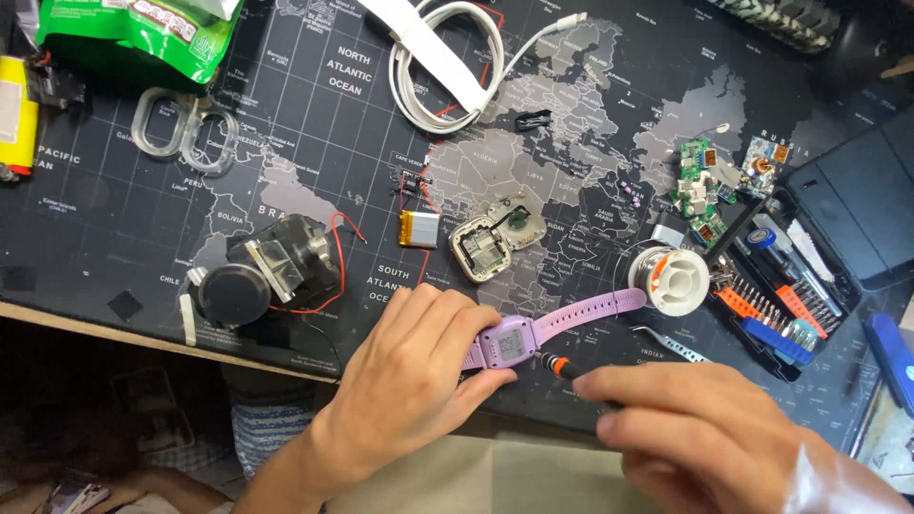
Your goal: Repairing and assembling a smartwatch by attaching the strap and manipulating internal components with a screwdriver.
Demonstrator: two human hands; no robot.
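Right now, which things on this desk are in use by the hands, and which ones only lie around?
In use:
- purple watch, held by the left hand
- small screwdriver, held by the right hand, tip at the watch edge

Lying about:
- solder spool
- flat battery
- opened watch case
- white cable
- bit set tray
- tweezers
- circuit boards

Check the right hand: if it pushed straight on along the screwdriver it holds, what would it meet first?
Most likely the purple watch held in the left hand. The right hand points its screwdriver leftward, tip at the watch case's edge; whether it touches is unclear.
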